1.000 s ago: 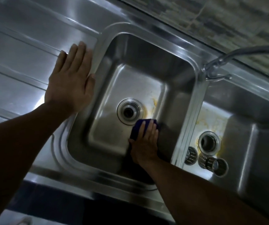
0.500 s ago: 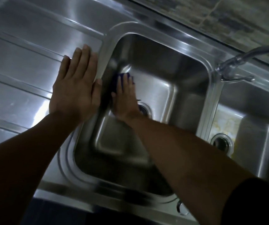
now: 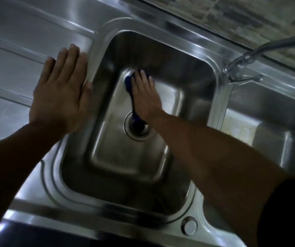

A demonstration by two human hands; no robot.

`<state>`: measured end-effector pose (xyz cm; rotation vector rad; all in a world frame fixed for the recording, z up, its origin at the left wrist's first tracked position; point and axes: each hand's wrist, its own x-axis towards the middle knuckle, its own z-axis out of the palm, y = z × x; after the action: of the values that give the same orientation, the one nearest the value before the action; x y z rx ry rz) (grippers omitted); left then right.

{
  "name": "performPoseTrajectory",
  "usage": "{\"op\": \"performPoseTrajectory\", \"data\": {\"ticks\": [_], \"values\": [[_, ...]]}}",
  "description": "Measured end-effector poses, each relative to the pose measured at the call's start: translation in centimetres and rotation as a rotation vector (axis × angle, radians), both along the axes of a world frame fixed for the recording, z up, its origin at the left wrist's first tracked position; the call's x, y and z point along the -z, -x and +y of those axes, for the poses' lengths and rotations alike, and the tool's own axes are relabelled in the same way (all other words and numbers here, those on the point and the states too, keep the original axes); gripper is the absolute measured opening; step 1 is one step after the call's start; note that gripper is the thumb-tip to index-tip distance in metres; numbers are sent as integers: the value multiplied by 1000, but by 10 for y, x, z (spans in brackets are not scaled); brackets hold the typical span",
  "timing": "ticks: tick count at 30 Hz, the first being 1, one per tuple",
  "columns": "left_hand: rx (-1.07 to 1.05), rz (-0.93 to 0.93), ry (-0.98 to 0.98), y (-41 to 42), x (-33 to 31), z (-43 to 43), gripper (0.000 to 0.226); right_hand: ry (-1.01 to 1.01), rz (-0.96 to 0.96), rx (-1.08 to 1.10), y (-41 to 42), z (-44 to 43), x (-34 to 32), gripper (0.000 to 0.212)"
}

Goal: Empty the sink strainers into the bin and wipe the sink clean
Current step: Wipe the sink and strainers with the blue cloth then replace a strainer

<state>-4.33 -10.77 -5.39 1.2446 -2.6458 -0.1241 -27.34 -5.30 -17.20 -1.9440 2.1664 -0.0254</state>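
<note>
Right hand [image 3: 145,93] presses blue cloth [image 3: 128,82] in sink [image 3: 125,157]; left hand [image 3: 61,93] rests on drainboard [image 3: 9,68]

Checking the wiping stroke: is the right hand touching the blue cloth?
Touching. The head view shows the right hand pressing flat on the blue cloth, whose edge sticks out beside the fingers.
</note>
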Motion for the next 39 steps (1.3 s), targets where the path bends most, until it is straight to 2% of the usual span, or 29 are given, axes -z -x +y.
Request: {"op": "performPoseTrajectory", "data": {"ticks": [3, 5, 7, 10, 13, 16, 19, 21, 25, 28, 32, 35, 37, 39], "values": [[-2, 22, -1, 1, -1, 1, 61, -14, 8, 110, 35, 20, -4, 62], [-5, 29, 0, 2, -3, 2, 61, -44, -4, 326, 43, 48, -6, 61], [-11, 18, -9, 3, -5, 3, 61, -130, 8, 488, 34, 70, -4, 55], [-24, 3, -23, 5, -8, 5, 62, -123, -41, 614, 0, 94, 1, 55], [-22, -14, -53, 6, -12, 5, 63, 71, -119, 609, -22, 114, 2, 60], [-41, -19, -83, 6, -18, 7, 63, 328, -375, 814, -20, 100, 4, 56], [-43, -26, -106, 7, -20, 7, 63, 348, -549, 947, -13, 57, 5, 47], [-44, -32, -125, 7, -21, 7, 63, 395, -582, 974, -14, 22, 3, 39], [-48, -52, -122, 7, -21, 8, 63, 353, -721, 681, -62, -39, 0, 50], [-44, -74, -124, 7, -21, 8, 62, 217, -639, 514, -80, -44, -6, 60], [-42, -80, -132, 7, -23, 8, 63, 41, -615, 230, -76, 18, -17, 60], [-42, -67, -126, 9, -25, 9, 63, -200, -609, -151, -79, 87, -29, 64], [-47, -46, -108, 9, -26, 10, 63, -406, -615, -361, -74, 118, -35, 55], [-38, -29, -99, 9, -27, 10, 62, -481, -489, -539, -65, 138, -41, 51]]}}
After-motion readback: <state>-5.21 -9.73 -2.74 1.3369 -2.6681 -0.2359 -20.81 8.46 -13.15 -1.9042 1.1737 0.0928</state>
